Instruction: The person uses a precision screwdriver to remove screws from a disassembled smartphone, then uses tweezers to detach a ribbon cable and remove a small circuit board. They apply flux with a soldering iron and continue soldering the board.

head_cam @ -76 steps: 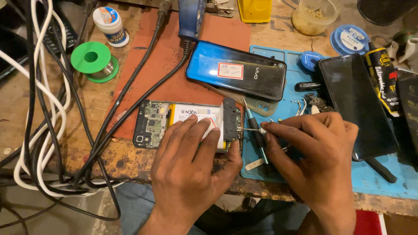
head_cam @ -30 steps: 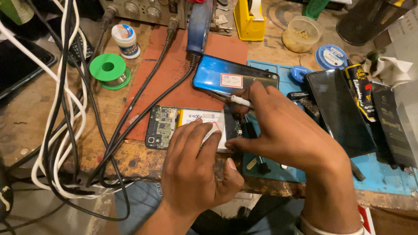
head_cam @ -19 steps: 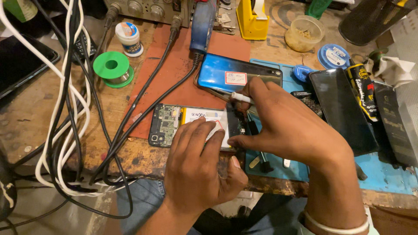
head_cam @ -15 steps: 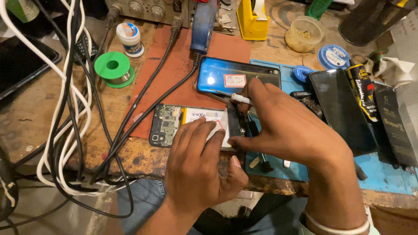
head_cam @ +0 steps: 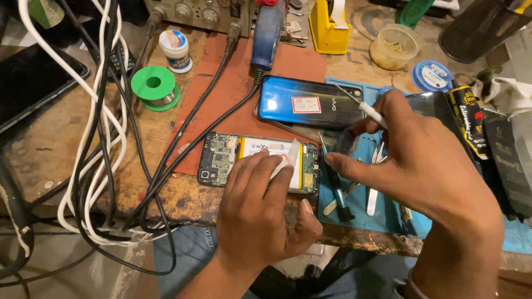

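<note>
An opened phone (head_cam: 221, 158) with a green circuit board and a white-labelled battery lies on a red-brown mat (head_cam: 244, 83) at the bench's front edge. My left hand (head_cam: 266, 210) rests on it, fingers pressing on the battery. My right hand (head_cam: 426, 166) hovers just right of the phone's right end. It grips a thin white-handled tool (head_cam: 368, 112) whose metal tip points up and left. A small dark piece (head_cam: 343, 141) sits pinched between its thumb and fingers. A glossy blue phone back (head_cam: 310, 102) lies just behind.
A blue work mat (head_cam: 382, 218) carries a blue-handled screwdriver (head_cam: 336, 191) and tweezers (head_cam: 372, 195). Black and white cables (head_cam: 105, 138) loop at the left. A green spool (head_cam: 154, 86), a white jar (head_cam: 174, 50), a yellow dispenser (head_cam: 327, 27) and a plastic cup (head_cam: 396, 47) stand behind.
My right hand went from the blue mat to the phone's right end, worked there with the tool, and now has drawn back slightly with the dark piece. My left hand stayed on the phone.
</note>
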